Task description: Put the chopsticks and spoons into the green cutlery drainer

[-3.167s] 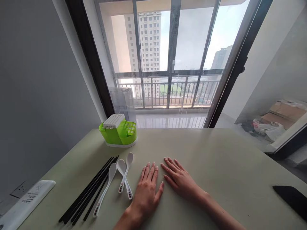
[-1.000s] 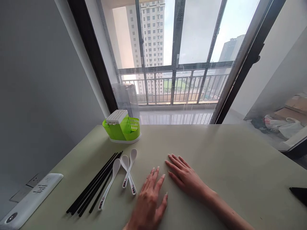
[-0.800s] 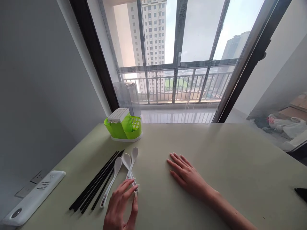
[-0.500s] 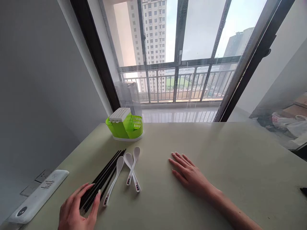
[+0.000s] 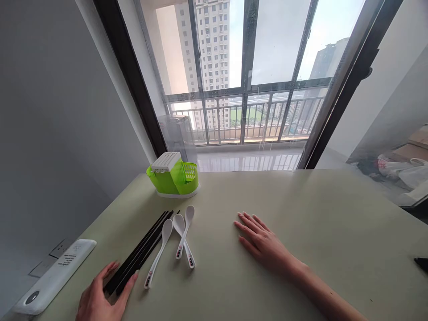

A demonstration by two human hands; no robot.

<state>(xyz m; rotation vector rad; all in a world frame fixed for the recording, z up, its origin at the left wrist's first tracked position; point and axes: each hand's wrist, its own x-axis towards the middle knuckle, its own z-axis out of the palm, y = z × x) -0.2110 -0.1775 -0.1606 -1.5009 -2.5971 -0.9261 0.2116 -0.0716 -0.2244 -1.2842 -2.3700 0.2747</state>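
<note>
Loosely, the left hand straddles the near ends of the black chopsticks, thumb and fingers parted; whether they grip is hard to tell. From that hand, the chopsticks point to one o'clock, three white spoons lie at two, and the right hand rests flat towards three.

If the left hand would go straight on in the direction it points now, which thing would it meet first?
The left hand would most likely meet the black chopsticks first. Their near ends lie between its thumb and fingers, but how firmly it touches them is unclear.
</note>
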